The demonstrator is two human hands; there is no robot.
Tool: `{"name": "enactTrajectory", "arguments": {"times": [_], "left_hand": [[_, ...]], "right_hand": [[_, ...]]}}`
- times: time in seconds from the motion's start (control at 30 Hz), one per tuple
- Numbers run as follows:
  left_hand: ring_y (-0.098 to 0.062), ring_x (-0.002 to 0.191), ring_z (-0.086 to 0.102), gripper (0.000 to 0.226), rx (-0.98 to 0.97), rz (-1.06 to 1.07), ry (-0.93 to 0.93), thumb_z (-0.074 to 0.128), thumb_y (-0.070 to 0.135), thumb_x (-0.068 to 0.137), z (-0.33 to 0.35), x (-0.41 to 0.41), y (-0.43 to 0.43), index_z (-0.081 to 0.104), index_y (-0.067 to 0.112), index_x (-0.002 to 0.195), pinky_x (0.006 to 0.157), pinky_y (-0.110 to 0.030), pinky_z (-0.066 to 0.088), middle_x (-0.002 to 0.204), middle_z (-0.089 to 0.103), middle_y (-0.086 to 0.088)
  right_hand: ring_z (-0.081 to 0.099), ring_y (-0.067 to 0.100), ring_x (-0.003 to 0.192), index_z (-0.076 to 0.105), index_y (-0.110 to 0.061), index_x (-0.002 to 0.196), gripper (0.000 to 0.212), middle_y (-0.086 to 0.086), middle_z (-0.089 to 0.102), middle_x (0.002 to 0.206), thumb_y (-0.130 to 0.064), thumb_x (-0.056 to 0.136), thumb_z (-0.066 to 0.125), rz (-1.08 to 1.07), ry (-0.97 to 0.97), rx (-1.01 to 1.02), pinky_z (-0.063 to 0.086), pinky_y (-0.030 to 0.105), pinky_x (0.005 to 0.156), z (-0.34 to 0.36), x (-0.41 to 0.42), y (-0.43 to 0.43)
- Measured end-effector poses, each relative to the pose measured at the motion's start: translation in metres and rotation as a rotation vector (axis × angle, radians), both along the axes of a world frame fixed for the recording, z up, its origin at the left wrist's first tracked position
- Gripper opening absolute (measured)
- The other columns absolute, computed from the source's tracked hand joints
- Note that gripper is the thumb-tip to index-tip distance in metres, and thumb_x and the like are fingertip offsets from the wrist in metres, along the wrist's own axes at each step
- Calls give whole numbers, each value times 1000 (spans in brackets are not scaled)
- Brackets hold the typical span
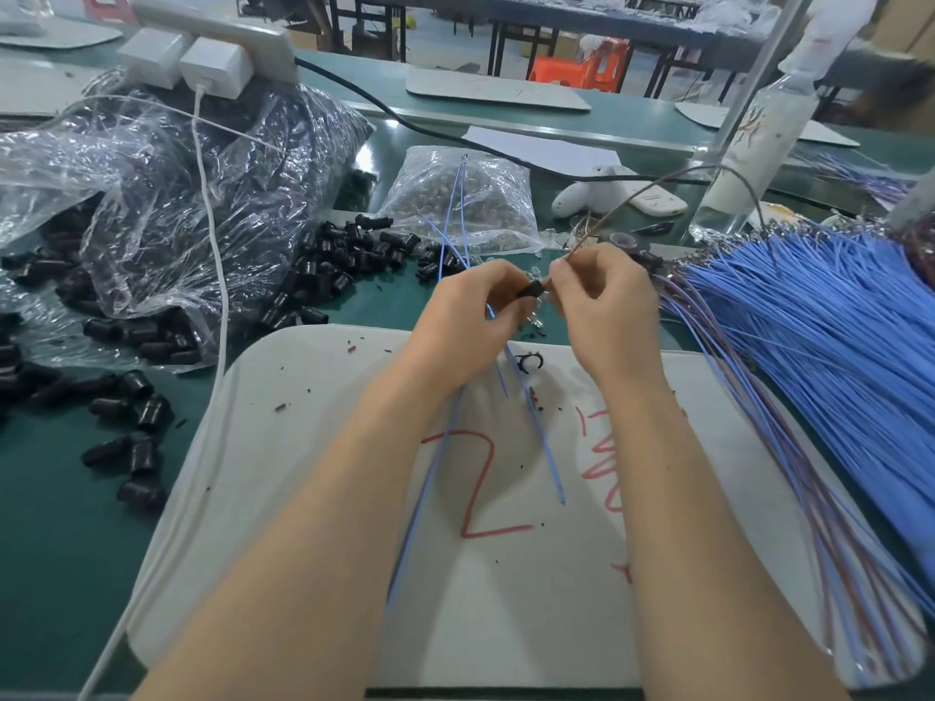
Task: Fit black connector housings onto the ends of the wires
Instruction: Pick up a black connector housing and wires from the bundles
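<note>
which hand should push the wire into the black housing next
Probably the right hand: it pinches the brown wire right beside the black housing, which the left hand grips.

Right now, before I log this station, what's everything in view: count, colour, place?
black connector housing: one, black, pinched at the left hand fingertips.
loose housings: many, black, on the green table left of the mat.
large bag: one, clear, far left, black housings inside.
small bag: one, clear, behind the hands.
wire bundle: many, mostly blue, right side.
thin blue wires: a few, running through the left hand, across the mat.
brown wire: one, pinched by the right hand, arcing upward.
mat: one, pale with red marks, front centre.
power strip: one, white, back left.
left hand: grips the housing.
right hand: pinches the brown wire.
</note>
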State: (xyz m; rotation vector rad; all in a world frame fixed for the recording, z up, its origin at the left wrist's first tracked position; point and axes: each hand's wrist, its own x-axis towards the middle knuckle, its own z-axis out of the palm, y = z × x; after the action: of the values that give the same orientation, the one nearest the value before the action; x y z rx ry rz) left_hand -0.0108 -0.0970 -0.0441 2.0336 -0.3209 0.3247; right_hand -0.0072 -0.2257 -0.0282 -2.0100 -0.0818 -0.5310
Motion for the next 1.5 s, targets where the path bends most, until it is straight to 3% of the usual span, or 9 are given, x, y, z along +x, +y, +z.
{"name": "enactTrajectory", "arguments": {"times": [0.33, 0.5, 0.7, 0.9, 1.0, 1.17, 1.27, 1.37, 1.5], "left_hand": [[8, 71, 52, 9, -58, -9, -35, 62, 10, 89, 8, -4, -3, 67, 12, 97, 69, -1, 36, 79, 62, 12], [0, 74, 57, 10, -124, 20, -84, 61, 10, 89, 12, -6, -4, 68, 12, 97, 68, -8, 39, 81, 66, 9], [-7, 70, 57, 10, -839, 54, 175, 55, 14, 94, 24, -2, 7, 63, 14, 87, 70, -20, 45, 74, 65, 5], [-7, 63, 51, 25, -1275, 157, 469, 50, 17, 98, 17, 7, 21, 58, 10, 75, 60, -18, 45, 74, 60, 0], [-5, 55, 51, 23, -1353, 187, 513, 49, 14, 98, 16, 14, 22, 56, 7, 76, 56, -15, 44, 70, 59, -1], [-2, 55, 53, 23, -1166, 148, 527, 49, 20, 98, 8, 14, 22, 56, 15, 77, 59, -17, 43, 59, 61, 8], [1, 47, 56, 21, -1115, 89, 456, 48, 16, 98, 11, 9, 17, 55, 16, 78, 51, -16, 45, 52, 61, 11], [5, 44, 55, 24, -1034, 82, 390, 47, 11, 97, 15, 4, 11, 53, 16, 74, 48, -11, 44, 47, 59, 13], [7, 47, 56, 27, -895, 65, 301, 47, 7, 97, 15, 3, 6, 53, 19, 73, 51, -9, 44, 48, 61, 16]], "right_hand": [[59, 6, 65, 60, -22, 80, 15, -6, 65, 69, -17, 94, 58, 67, -29, 446, 51, 25, 65, 12, -7, 1], [62, 19, 74, 59, -21, 82, 14, 5, 65, 76, -22, 95, 56, 118, 98, 277, 53, 49, 82, 7, -8, 11], [49, 11, 54, 48, -19, 100, 9, 2, 61, 63, -18, 96, 55, 248, 52, 6, 43, 27, 61, 20, -25, 27], [49, 7, 50, 51, -15, 92, 17, 4, 53, 60, 2, 93, 51, 1394, 383, -176, 40, 7, 54, 56, -71, 33], [46, 18, 49, 48, -9, 96, 12, 14, 54, 63, 3, 95, 48, 1643, 601, -257, 38, 11, 50, 55, -78, 40], [45, 12, 43, 57, -14, 97, 8, 1, 53, 55, -12, 93, 50, 1413, 575, -34, 38, 17, 44, 46, -63, 34], [47, 8, 47, 62, -19, 85, 8, -4, 56, 58, -20, 93, 59, 794, 353, 155, 38, 16, 46, 30, -37, 32], [56, 6, 65, 61, -19, 85, 13, -9, 62, 71, -31, 88, 66, 239, 236, -46, 42, 17, 62, 6, -14, 30], [62, 13, 72, 63, -20, 76, 13, -2, 67, 75, -26, 87, 67, 204, 267, -129, 47, 28, 71, -6, -5, 27]]}}
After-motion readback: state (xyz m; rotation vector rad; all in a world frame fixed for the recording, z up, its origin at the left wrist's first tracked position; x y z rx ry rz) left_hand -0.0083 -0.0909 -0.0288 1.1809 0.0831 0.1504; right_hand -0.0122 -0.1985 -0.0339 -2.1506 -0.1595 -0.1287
